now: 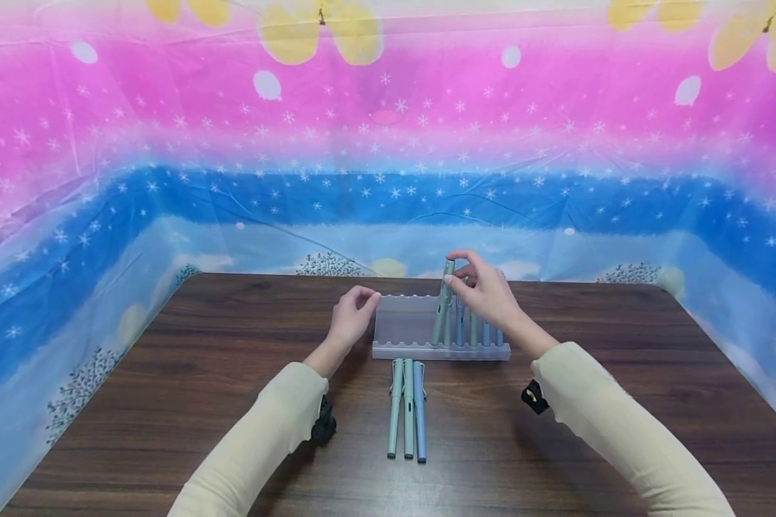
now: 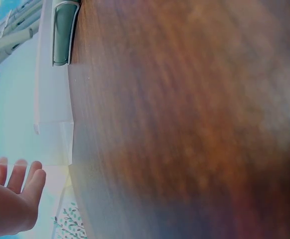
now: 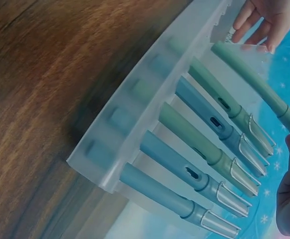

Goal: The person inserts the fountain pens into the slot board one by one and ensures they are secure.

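Note:
My right hand [image 1: 485,287] pinches a green pen [image 1: 442,305] near its clipped cap end. This pen leans above the translucent pen rack [image 1: 407,319]; in the right wrist view its lower end stands apart from the seated pens. Several green and blue pens, such as a blue pen [image 3: 162,191], lie in the slots on the rack's right side, caps up. At the rack's upper left corner, my left hand [image 1: 352,316] holds the edge between thumb and fingers. The left wrist view shows the left fingers [image 2: 18,177] by the rack's end wall [image 2: 55,142].
In front of the rack, two green pens [image 1: 394,416] and a blue pen [image 1: 419,416] lie side by side on the dark wooden table [image 1: 233,323]. A patterned cloth [image 1: 388,194] hangs behind the table and along its sides.

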A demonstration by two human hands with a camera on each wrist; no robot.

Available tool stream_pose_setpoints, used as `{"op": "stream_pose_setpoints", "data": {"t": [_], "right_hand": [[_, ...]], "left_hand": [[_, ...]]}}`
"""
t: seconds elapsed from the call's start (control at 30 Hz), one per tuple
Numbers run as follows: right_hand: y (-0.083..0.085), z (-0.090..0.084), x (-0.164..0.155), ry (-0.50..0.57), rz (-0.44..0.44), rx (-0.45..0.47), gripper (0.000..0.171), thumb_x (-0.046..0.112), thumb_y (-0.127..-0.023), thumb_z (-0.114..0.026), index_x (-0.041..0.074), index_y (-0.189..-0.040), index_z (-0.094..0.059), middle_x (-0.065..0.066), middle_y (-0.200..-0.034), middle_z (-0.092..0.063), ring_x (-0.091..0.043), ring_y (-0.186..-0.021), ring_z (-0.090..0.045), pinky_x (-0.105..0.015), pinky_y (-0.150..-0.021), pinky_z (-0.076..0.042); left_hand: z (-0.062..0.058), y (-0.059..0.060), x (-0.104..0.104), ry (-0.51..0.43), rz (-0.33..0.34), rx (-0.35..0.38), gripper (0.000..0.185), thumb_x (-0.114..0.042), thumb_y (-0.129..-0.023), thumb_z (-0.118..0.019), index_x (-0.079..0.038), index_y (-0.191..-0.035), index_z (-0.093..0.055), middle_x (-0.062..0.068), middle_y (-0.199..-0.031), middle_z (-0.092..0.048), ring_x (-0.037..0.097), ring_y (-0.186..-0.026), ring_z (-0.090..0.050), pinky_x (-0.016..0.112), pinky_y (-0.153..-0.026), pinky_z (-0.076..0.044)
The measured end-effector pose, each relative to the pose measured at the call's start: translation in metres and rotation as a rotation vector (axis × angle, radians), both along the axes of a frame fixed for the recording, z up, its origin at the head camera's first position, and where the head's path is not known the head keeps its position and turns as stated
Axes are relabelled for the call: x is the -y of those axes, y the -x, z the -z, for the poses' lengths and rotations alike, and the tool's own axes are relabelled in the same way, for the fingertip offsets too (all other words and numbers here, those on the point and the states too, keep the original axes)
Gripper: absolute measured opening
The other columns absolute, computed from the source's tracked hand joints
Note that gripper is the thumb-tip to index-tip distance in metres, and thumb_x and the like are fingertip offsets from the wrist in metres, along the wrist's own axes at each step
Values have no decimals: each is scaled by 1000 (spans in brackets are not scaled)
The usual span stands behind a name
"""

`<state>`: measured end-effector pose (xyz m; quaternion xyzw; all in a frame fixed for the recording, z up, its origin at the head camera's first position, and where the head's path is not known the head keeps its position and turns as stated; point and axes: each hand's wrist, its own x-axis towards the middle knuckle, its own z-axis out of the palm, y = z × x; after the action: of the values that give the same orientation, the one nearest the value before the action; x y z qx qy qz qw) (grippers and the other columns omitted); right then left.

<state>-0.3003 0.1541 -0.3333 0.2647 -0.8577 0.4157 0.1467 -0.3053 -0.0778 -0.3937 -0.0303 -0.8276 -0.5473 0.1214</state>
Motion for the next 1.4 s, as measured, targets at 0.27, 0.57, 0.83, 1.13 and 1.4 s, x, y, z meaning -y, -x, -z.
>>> {"op": "stream_pose_setpoints", "data": {"t": [0.27,0.57,0.83,1.13,1.4], "right_hand": [[2,11,1,-41,23,-174,30,14,-86,-58,12,-115,-49,-7,-84,-64,-11,-43,-42,-28,-40,-35],[1,22,3,-53,-42,-133,30,16,-87,-56,14,-116,-48,-6,-86,-64,-12,-46,-49,-28,-41,-38],[2,19,6,-56,-101,-24,31,15,-89,-53,16,-119,-47,-9,-92,-63,-17,-63,-60,-29,-48,-45],[4,19,5,-179,-51,-38,41,17,-85,-59,14,-123,-43,-4,-90,-62,-16,-54,-53,-28,-47,-43],[7,23,2,-339,13,-129,54,22,-81,-64,16,-129,-39,8,-70,-54,-6,-49,-44,-25,-42,-37]], "left_hand": [[-1,-1,0,-1,7,18,20,-21,-88,-54,-4,-96,-59,9,-95,-60,22,-88,-55,35,-79,-43],[-1,0,1,8,10,12,21,-22,-88,-54,-3,-96,-59,10,-95,-60,22,-88,-54,34,-79,-42],[-1,0,0,1,16,11,21,-21,-88,-54,-3,-96,-59,10,-95,-60,22,-88,-54,34,-78,-43],[-1,0,0,9,15,0,20,-21,-89,-54,-3,-96,-59,9,-93,-60,22,-86,-54,34,-77,-43],[-2,-1,0,4,19,8,20,-21,-89,-53,-3,-96,-58,10,-94,-59,22,-89,-53,35,-79,-42]]}}
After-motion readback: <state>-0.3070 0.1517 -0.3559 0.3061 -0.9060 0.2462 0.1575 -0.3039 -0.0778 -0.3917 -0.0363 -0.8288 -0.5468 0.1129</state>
